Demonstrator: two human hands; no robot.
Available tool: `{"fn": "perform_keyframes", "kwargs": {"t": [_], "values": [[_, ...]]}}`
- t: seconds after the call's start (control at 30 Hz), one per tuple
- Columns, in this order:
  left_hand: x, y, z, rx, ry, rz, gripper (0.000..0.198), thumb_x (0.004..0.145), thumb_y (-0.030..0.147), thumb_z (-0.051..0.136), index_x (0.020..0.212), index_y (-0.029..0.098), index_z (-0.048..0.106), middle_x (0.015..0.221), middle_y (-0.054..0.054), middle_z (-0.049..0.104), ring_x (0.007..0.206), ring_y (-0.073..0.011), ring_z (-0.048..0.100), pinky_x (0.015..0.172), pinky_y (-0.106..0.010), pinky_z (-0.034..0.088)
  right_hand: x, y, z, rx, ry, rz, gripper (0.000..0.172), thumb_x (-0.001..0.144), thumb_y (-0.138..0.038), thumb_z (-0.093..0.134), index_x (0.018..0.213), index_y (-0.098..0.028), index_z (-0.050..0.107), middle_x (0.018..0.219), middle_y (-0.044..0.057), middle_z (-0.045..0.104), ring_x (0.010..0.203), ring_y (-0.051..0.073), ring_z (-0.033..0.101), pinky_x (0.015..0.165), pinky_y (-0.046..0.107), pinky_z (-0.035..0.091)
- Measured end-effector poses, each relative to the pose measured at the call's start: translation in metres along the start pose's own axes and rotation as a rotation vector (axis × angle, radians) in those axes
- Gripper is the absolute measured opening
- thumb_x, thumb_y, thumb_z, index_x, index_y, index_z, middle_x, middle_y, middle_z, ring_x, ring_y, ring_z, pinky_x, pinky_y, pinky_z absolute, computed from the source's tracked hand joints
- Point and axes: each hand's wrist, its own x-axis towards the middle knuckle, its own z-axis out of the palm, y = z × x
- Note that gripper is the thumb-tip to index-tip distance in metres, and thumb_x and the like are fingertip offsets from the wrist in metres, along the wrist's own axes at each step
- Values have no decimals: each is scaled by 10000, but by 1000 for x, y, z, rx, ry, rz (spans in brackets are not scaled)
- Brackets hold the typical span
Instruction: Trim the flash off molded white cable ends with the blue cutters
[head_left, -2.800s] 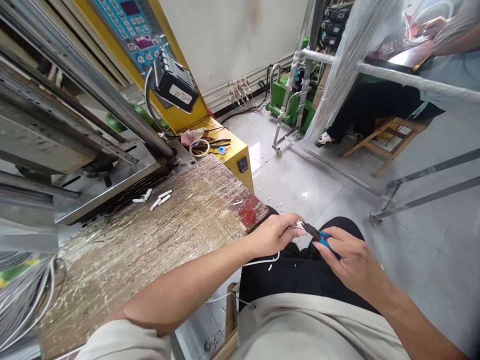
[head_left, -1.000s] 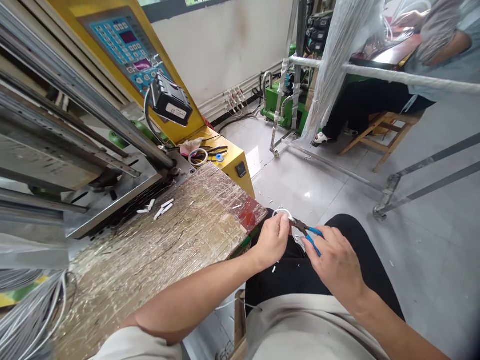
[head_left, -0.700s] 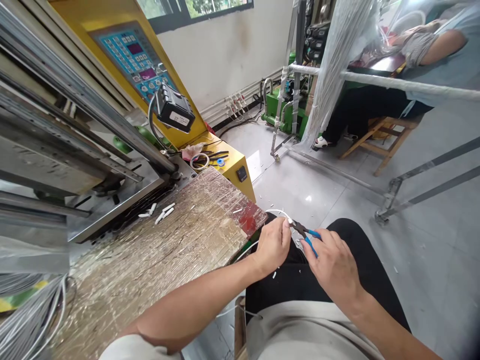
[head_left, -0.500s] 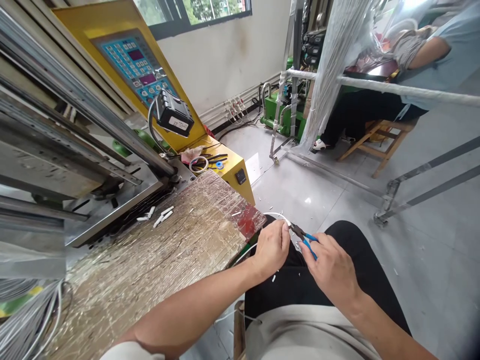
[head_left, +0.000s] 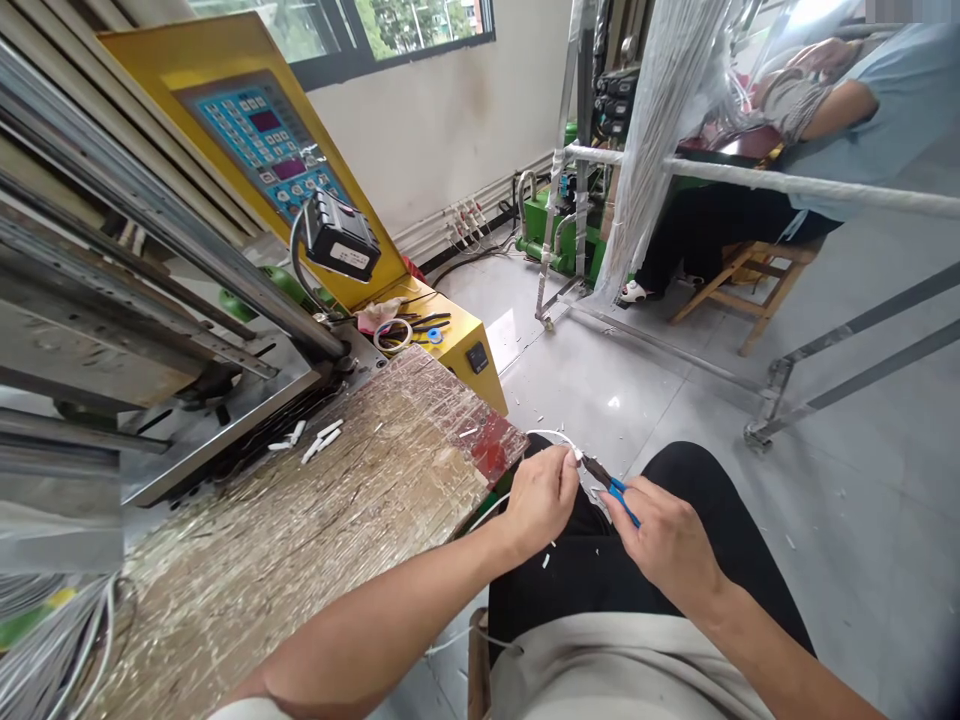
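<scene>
Right grip [head_left: 666,540] on blue-handled pliers [head_left: 610,484], left grip [head_left: 544,495] pinching white cable [head_left: 551,434]

The pliers [head_left: 616,489] have blue handles. The cable [head_left: 551,433] is white. The worktable [head_left: 315,520] has a crinkled gold-silver surface; the control panel [head_left: 266,135] is blue.

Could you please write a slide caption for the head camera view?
Left hand holds a white cable while right hand grips blue-handled pliers at its end.

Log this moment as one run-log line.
left hand: holds white cable | right hand: holds blue-handled pliers | pliers tip at cable end
</scene>
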Motion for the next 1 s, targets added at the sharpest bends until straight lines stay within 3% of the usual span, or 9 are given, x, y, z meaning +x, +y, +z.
{"fn": "perform_keyframes", "kwargs": {"t": [0.13, 0.27, 0.33, 0.47, 0.57, 0.67, 0.73, 0.9, 1.0], "values": [[7, -2, -7, -267, -119, -143, 426, 1083, 359, 360, 773, 195, 603, 678, -1, 615, 633, -143, 550, 655, -280, 394, 6, 7, -6, -162, 50, -40, 225, 1031, -318, 625, 893, -151, 686, 1075, 121, 682, 986, 264, 601, 855, 400, 461], [11, -5, -13, -490, -240, -199, 495, 1084, 446, 367, 730, 183, 593, 665, -3, 615, 631, -137, 558, 650, -264, 428, 9, 18, -16, -63, 3, -151, 224, 1038, -267, 606, 846, -160, 652, 996, 79, 686, 877, 205, 582, 804, 356, 455], [10, -4, -15, -519, -264, -183, 526, 1083, 508, 372, 726, 182, 581, 676, -6, 605, 634, -135, 552, 648, -264, 433, 9, 18, -21, 54, -35, -136, 297, 1053, -269, 577, 772, -176, 596, 906, 52, 664, 811, 173, 571, 759, 329, 440], [4, 0, -15, -520, -247, -123, 551, 1086, 562, 351, 755, 182, 575, 702, -9, 581, 660, -137, 554, 680, -272, 446, 8, 10, -32, 429, -248, 141, 501, 1087, -411, 495, 637, -192, 472, 687, 5, 531, 636, 131, 465, 624, 309, 358], [1, 2, -15, -508, -225, -66, 545, 1102, 528, 324, 787, 175, 593, 724, -16, 586, 684, -138, 562, 713, -276, 451, 7, 2, -39, 809, -483, 436, 569, 1062, -585, 480, 671, -185, 585, 638, 7, 554, 616, 132, 497, 609, 291, 384], [-1, 4, -15, -512, -217, -56, 534, 1111, 500, 315, 795, 172, 594, 727, -18, 597, 687, -135, 567, 721, -275, 449, 2, -4, -42, 1059, -598, 586, 631, 1033, -686, 453, 742, -172, 678, 619, 22, 587, 607, 147, 535, 610, 289, 438], [-1, 4, -15, -505, -211, -43, 524, 1116, 482, 305, 805, 173, 591, 732, -19, 601, 693, -136, 570, 728, -276, 450, -1, -7, -40, 993, -541, 569, 629, 1044, -669, 438, 723, -177, 663, 650, 32, 598, 622, 156, 545, 617, 304, 453], [-5, 1, -10, -394, -106, 70, 410, 1120, 381, 321, 844, 185, 552, 782, -25, 593, 712, -137, 551, 730, -284, 433, -6, -17, -29, 273, -35, 205, 415, 1066, -413, 537, 732, -178, 611, 1058, 105, 691, 990, 247, 635, 891, 401, 510], [-8, 0, -8, -313, -31, 162, 331, 1110, 304, 337, 863, 193, 527, 804, -21, 563, 728, -141, 532, 728, -289, 416, -6, -21, -26, 5, 70, 56, 290, 1046, -311, 589, 794, -170, 620, 1043, 108, 688, 942, 239, 624, 859, 396, 506]]}}
